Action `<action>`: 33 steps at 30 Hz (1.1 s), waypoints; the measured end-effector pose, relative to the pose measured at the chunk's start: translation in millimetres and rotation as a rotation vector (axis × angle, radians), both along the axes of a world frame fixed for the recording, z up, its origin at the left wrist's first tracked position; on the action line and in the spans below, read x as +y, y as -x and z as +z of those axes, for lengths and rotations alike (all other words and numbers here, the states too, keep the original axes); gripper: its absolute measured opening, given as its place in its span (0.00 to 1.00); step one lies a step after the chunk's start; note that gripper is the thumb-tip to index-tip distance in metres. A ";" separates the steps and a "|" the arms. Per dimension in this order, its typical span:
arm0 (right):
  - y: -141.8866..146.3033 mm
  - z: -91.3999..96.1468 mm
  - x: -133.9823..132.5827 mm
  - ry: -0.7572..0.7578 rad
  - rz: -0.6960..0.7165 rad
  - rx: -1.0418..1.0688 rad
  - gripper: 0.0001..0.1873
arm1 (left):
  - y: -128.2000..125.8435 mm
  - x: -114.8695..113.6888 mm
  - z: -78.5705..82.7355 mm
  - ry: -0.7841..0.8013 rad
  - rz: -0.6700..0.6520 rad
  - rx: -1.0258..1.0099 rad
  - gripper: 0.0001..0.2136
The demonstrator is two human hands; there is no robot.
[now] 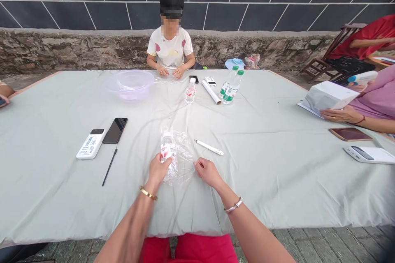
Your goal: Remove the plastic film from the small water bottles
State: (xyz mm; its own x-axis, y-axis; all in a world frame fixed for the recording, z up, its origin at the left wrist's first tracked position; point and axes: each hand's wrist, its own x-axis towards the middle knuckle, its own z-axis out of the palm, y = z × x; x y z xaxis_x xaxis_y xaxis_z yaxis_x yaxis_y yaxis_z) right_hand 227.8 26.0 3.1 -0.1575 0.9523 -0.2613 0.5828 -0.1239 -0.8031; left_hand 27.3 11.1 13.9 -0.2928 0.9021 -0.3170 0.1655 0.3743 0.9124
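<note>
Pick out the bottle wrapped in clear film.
It's the bottle under the left hand, wrapped in clear plastic film. The small red-labelled bottle and the two green-capped bottles farther up the table are bare.

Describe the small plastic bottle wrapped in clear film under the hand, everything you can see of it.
The small plastic water bottle looks transparent and carries a red-and-white label. It seems to lie on its side, its far end pointing away from the person, though the wrapping makes the pose hard to judge. Crinkled clear plastic film covers it, blurring its details, so any cap is hard to make out. The person's left hand grips its near part, and it rests on the pale grey-green tablecloth.
</note>
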 end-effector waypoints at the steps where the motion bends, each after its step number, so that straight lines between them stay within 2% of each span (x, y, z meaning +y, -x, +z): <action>1: -1.4 -0.4 -1.0 -0.006 0.014 -0.030 0.14 | 2.3 -0.3 -2.4 -0.004 -0.021 0.079 0.13; 5: -4.0 0.8 -3.4 -0.069 0.068 -0.214 0.14 | 21.6 -4.3 -9.9 -0.036 -0.055 0.450 0.19; 8: -4.3 6.0 -4.3 -0.090 0.080 -0.316 0.15 | 33.4 -6.5 -4.8 -0.055 -0.019 0.556 0.22; 11: -6.2 15.7 -5.3 -0.089 0.086 -0.390 0.14 | 22.5 -6.9 8.2 -0.133 -0.056 0.627 0.22; 13: -8.0 24.0 -6.2 -0.124 0.066 -0.404 0.14 | 3.8 -6.2 15.8 -0.209 -0.174 0.681 0.23; 16: -5.5 35.6 -7.6 -0.312 -0.032 -0.391 0.18 | -21.3 -3.9 19.2 -0.219 -0.356 0.762 0.22; 18: 3.5 39.3 -8.3 -0.490 -0.072 -0.364 0.20 | -26.3 -2.5 15.8 -0.190 -0.384 0.776 0.18; 20: 18.1 37.5 -7.8 -0.598 0.032 -0.330 0.23 | -20.5 -2.1 10.3 -0.196 -0.365 0.723 0.15; 22: 33.3 29.7 -5.9 -0.564 0.234 -0.334 0.26 | -7.0 -3.1 5.4 -0.219 -0.324 0.627 0.16; 24: 43.1 17.7 -3.1 -0.429 0.376 -0.398 0.32 | 11.2 -5.0 2.9 -0.223 -0.274 0.522 0.18; 26: 44.1 4.7 -1.4 -0.309 0.404 -0.481 0.35 | 32.2 -7.5 3.0 -0.192 -0.232 0.437 0.19; 29: 34.5 -9.2 -2.4 -0.272 0.423 -0.548 0.35 | 63.7 -11.6 4.8 -0.105 -0.178 0.387 0.20; 33: 24.8 -8.3 -4.6 -0.255 0.457 -0.545 0.34 | 86.1 -15.4 6.7 -0.010 -0.044 0.372 0.20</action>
